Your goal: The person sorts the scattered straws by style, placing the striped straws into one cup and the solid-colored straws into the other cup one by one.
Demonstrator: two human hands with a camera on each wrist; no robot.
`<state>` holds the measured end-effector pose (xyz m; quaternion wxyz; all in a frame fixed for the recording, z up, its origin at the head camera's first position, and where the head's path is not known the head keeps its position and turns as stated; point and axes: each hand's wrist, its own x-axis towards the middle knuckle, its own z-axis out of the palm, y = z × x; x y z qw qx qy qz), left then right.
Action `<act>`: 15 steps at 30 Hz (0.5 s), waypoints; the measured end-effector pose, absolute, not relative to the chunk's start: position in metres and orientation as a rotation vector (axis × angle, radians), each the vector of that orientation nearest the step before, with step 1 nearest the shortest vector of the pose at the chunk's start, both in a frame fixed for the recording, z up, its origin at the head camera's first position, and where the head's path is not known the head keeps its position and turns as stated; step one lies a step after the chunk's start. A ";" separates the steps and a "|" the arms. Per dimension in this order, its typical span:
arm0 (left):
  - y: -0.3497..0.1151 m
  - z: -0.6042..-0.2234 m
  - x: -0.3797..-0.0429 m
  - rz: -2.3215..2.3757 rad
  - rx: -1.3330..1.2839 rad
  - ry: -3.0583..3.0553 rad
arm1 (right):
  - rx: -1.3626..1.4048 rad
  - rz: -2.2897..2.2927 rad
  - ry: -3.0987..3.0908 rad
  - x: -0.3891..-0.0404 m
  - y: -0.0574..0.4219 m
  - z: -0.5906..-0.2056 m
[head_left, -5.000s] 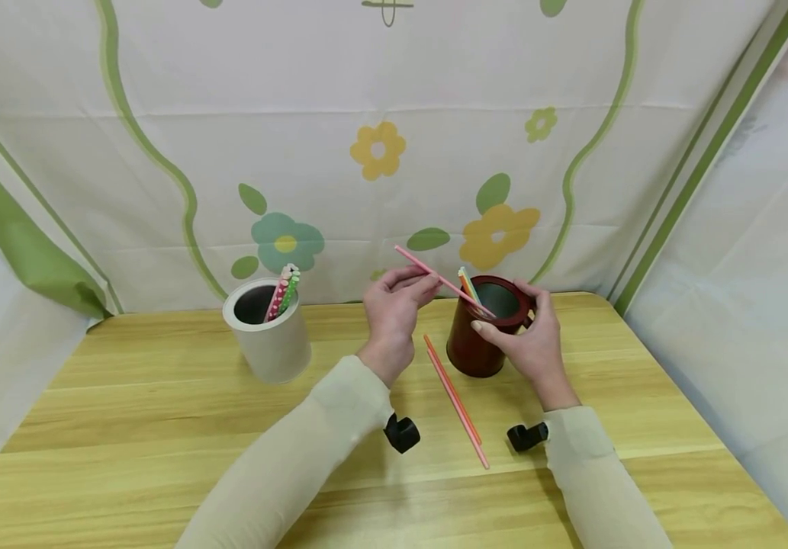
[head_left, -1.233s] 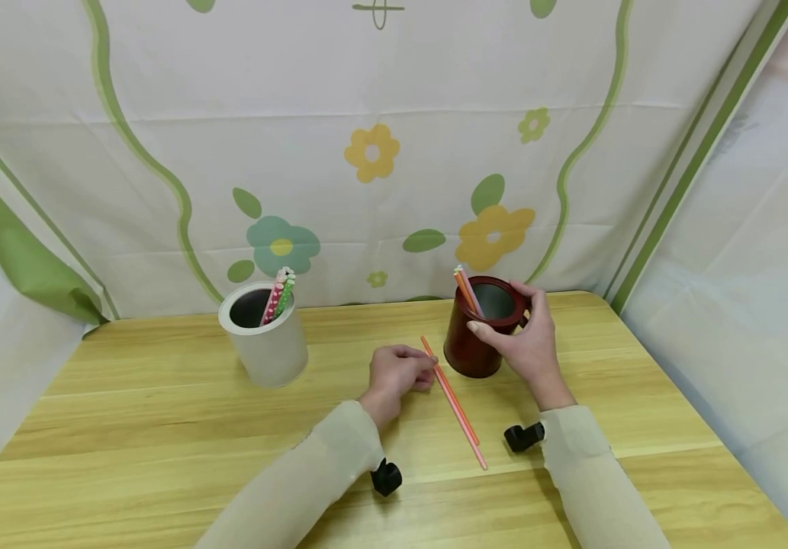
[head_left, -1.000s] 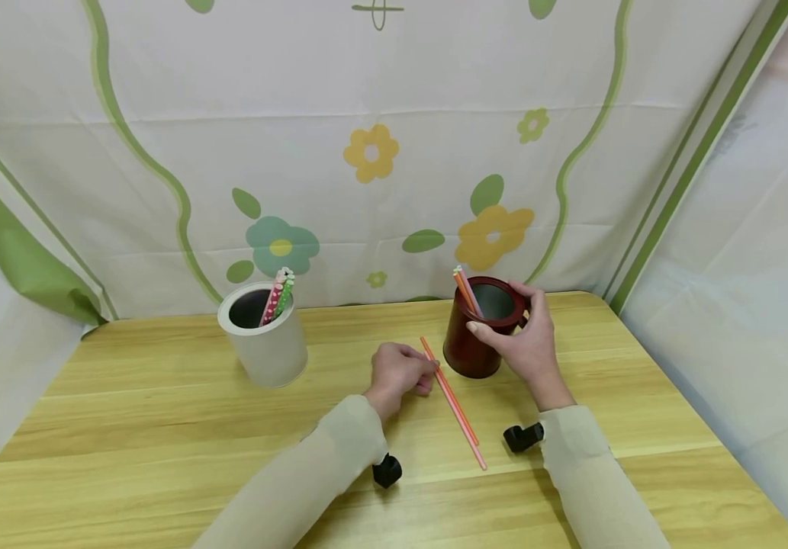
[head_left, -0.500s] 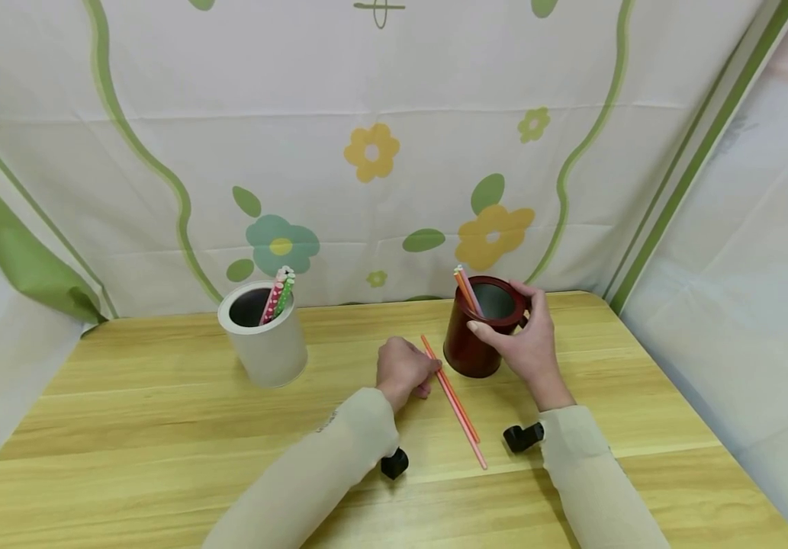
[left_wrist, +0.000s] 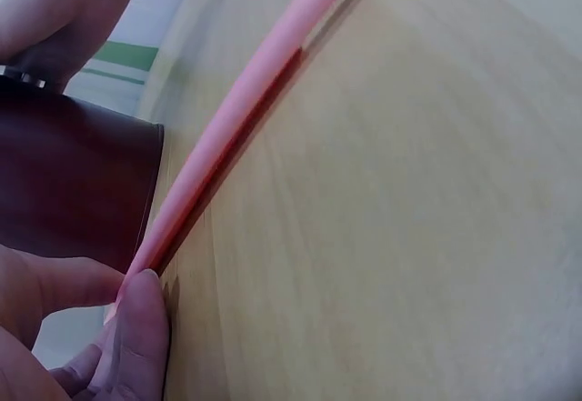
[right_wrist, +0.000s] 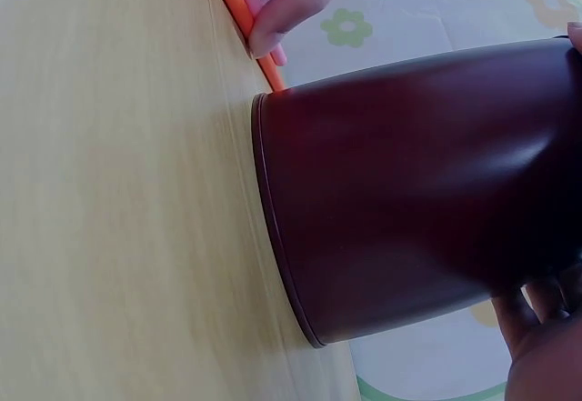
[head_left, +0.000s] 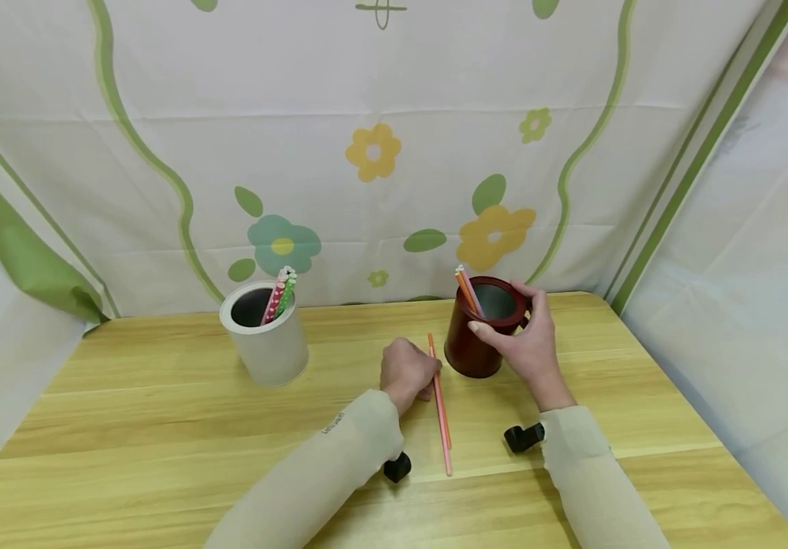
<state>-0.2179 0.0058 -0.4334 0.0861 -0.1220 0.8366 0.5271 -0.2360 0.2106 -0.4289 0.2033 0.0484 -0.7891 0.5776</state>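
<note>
My left hand [head_left: 409, 374] pinches a pink straw [head_left: 446, 457] near its far end, low over the wooden table. An orange straw [left_wrist: 259, 110] lies close alongside and partly under the pink one in the left wrist view; whether the fingers also hold it I cannot tell. My right hand [head_left: 532, 349] grips the upper part of a dark red mug [head_left: 467, 347], thumb on the near rim and fingers around the handle side. Upright on the table, the mug has several orange and pinkish straws [head_left: 469, 293] leaning on its left rim.
A white cup [head_left: 271, 357] on the left holds several pink and green dotted straws [head_left: 278, 297]. Behind the wooden table [head_left: 160, 427] hangs a white flowered curtain [head_left: 339, 91]. Small black wrist cameras jut from both sleeves.
Over five seconds, my left hand moved from placing a pink straw in the mug down to the two table straws. Their near ends have just swung left. My right hand stays on the mug.
</note>
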 end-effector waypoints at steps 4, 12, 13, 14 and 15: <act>0.002 -0.436 -0.218 1.727 -0.368 2.363 | 0.131 1.620 -2.198 -0.235 0.210 -0.428; -0.006 -0.441 -0.215 1.952 -0.365 2.181 | 0.142 1.645 -2.180 -0.235 0.210 -0.427; -0.007 -0.442 -0.215 1.964 -0.358 2.175 | 0.143 1.647 -2.178 -0.236 0.210 -0.427; -0.008 -0.442 -0.214 1.974 -0.356 2.167 | 0.142 1.646 -2.178 -0.236 0.210 -0.428; -0.008 -0.443 -0.214 1.983 -0.352 2.159 | 0.142 1.644 -2.178 -0.236 0.210 -0.428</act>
